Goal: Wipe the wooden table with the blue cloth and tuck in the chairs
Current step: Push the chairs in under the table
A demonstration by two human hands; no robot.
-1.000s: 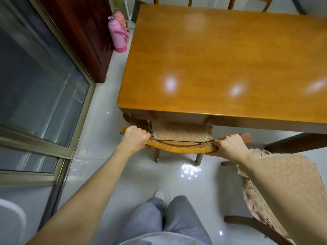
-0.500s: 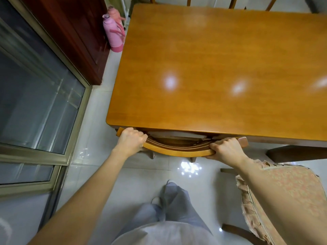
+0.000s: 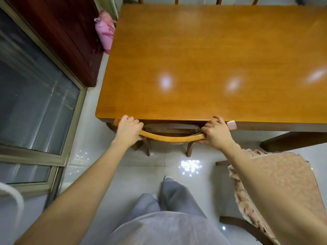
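Pale floor tiles (image 3: 99,165) were seen under the glossy orange wooden table (image 3: 212,59). Along its near edge a chair's curved wooden back rail (image 3: 171,138) ran left-right, clasped at each end by the left hand (image 3: 128,131) and right hand (image 3: 216,134). The seat seemingly lay underneath. A pink-cushioned chair (image 3: 283,183) stood untucked, nearest the right hand.

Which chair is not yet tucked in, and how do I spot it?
Start from the wooden table. At its near edge the left hand and right hand grip the curved back of a chair pushed under. The other chair stands to its right, out from the table, beneath the right forearm; only it shows a frilled pinkish seat cover.
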